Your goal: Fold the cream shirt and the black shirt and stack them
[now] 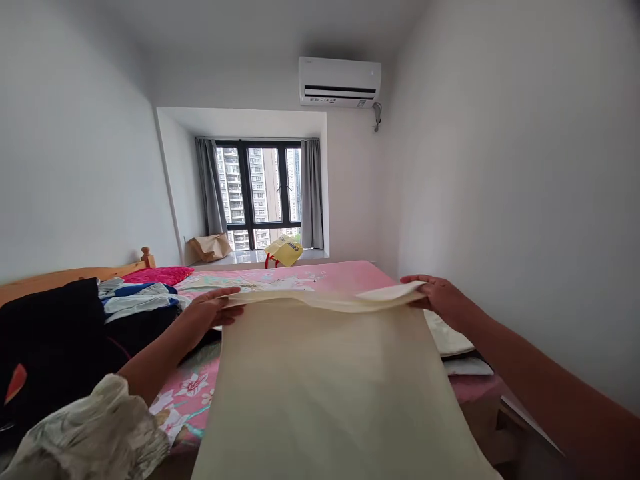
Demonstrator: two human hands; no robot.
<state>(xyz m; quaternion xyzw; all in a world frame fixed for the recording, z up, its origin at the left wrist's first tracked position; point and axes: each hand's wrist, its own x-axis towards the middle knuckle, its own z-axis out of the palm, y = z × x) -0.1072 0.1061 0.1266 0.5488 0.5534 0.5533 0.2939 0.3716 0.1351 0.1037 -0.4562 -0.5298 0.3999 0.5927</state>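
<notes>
A cream-coloured cloth (325,387) hangs stretched out in front of me, its upper edge folded over and sagging slightly in the middle. My left hand (217,308) pinches the upper left corner, fingers closed over the edge. At the opposite corner, my right hand (433,297) grips the same edge between thumb and fingers. Whether the cloth is a garment cannot be made out, as its lower part runs out of view. Behind my right hand lie folded pale clothes (450,339) on the bed, partly hidden by the hand and cloth.
The bed has a pink flowered sheet (345,270). Heaped on its left are black clothes (55,340), blue-and-white clothes (140,297) and a crumpled pale cloth (95,433). A brown paper bag (210,247) and a yellow bag (284,251) rest by the window.
</notes>
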